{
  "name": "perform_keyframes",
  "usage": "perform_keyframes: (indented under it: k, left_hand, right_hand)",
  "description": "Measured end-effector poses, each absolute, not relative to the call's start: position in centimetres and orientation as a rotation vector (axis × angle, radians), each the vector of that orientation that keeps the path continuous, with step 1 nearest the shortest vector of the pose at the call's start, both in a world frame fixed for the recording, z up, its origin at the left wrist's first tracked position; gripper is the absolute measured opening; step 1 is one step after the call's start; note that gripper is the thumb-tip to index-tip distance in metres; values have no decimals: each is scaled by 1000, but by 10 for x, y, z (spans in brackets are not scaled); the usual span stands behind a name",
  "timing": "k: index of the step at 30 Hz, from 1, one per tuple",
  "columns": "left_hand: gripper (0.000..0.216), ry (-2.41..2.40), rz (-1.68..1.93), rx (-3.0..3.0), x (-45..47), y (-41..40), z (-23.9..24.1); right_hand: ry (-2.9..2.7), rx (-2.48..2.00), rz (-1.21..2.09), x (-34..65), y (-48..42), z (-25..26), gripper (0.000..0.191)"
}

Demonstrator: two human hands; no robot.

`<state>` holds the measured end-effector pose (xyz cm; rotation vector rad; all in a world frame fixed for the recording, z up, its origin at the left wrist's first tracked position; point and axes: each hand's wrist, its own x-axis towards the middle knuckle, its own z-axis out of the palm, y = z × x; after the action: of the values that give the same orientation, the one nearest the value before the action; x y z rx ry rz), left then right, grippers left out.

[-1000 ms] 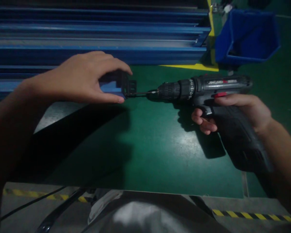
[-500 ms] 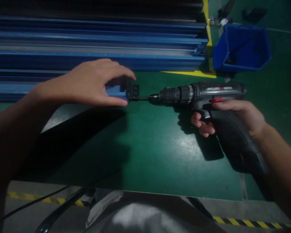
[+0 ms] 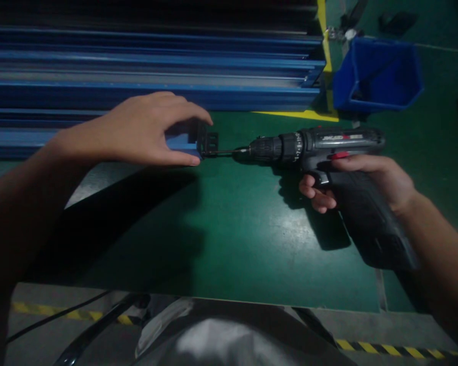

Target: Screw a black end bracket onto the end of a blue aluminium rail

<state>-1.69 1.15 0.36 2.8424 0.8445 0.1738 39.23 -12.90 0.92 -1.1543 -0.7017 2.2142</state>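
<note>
My right hand (image 3: 370, 178) is wrapped round the handle of a black cordless drill (image 3: 339, 142), which lies sideways with its bit pointing left. The long thin bit (image 3: 225, 152) reaches to a small black slotted bracket (image 3: 209, 142) at the end of a blue profile (image 3: 183, 145). My left hand (image 3: 148, 129) grips that profile's end, thumb on the near side and fingers over the far side. The bit's tip is at the bracket's near edge; any screw there is too small to make out.
More blue profiles (image 3: 156, 94) lie in parallel behind my left hand. A blue plastic bin (image 3: 381, 76) stands at the back right, beside a strip of yellow (image 3: 320, 114). The green tabletop (image 3: 244, 244) ends at a front edge close to my body.
Almost nothing differs. The drill, my right hand and the bin appear very slightly further left; the bit stays at the bracket and my left hand keeps its grip.
</note>
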Motion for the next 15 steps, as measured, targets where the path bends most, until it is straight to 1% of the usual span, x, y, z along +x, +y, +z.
perform_keyframes:
  k: [7, 15]
  left_hand:
    - [76, 868, 205, 2776, -19, 13, 2]
    - [83, 902, 153, 2737, -16, 11, 7]
  right_hand:
    - [-698, -1144, 2206, 391, -129, 11, 28]
    - [-742, -1068, 2235, 394, -127, 7, 30]
